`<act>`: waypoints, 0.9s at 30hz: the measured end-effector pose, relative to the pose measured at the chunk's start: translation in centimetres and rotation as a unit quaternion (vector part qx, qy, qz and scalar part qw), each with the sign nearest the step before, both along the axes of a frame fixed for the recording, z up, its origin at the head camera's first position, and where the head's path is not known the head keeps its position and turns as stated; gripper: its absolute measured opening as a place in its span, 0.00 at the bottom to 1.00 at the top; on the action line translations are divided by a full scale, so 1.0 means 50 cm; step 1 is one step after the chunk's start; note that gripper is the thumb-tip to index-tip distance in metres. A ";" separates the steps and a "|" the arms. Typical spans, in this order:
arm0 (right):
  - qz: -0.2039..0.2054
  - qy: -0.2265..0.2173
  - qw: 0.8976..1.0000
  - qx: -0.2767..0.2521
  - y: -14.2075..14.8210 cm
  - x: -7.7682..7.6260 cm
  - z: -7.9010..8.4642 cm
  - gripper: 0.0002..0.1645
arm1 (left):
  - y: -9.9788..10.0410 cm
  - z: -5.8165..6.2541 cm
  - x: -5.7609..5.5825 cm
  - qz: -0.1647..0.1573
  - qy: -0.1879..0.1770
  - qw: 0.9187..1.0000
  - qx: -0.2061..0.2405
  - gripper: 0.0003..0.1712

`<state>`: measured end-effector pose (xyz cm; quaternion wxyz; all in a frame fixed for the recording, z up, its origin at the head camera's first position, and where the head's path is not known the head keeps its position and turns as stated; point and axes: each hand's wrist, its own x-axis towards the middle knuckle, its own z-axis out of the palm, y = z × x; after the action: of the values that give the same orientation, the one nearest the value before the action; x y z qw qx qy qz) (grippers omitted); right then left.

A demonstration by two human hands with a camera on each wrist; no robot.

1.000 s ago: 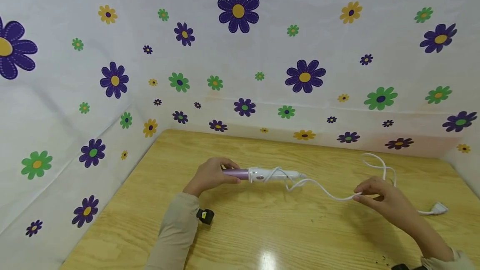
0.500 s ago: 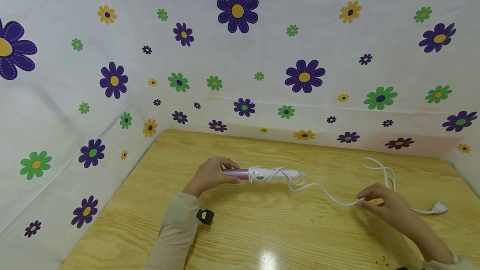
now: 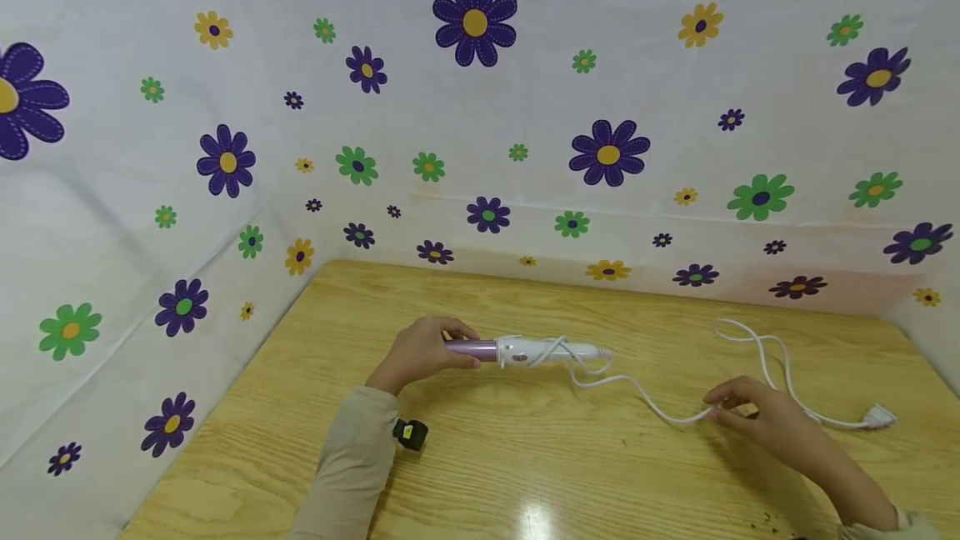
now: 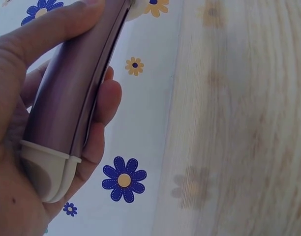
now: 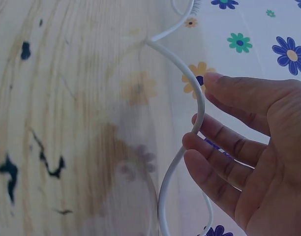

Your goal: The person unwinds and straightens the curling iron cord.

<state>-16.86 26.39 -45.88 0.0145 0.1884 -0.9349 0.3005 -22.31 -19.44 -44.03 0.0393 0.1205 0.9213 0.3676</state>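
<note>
A curling iron with a white handle (image 3: 540,351) and a shiny purple barrel (image 4: 72,83) lies crosswise in the head view. My left hand (image 3: 423,348) grips the barrel, thumb on one side and fingers round the other; the pale end cap (image 4: 47,169) sits against the palm. Loops of the white cord (image 3: 633,382) cross the handle, then run right to my right hand (image 3: 772,427). There the fingertips (image 5: 195,142) lightly hold the cord, which passes among them in the right wrist view. Beyond that hand the cord continues to a white plug (image 3: 879,417).
The wooden table (image 3: 525,457) carries a loose bend of cord (image 3: 750,332) near its back right. White flowered cloth (image 3: 465,107) walls in the back and sides. A black strap mount (image 3: 411,433) is on the left sleeve.
My right hand has moved slightly nearer the table's front with the cord, whose stretch from the handle now sags lower. The cord bend at back right has shifted left. The left hand holds still.
</note>
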 end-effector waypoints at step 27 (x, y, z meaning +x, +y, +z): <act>0.013 -0.021 0.999 -0.032 -0.050 0.000 0.052 0.12 | 0.000 -0.008 0.000 -0.004 -0.003 1.000 0.003 0.19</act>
<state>-16.85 23.91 -43.27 -0.0031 0.1930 -0.9223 0.3348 -22.30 -19.44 -44.41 0.0432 0.1237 0.9196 0.3703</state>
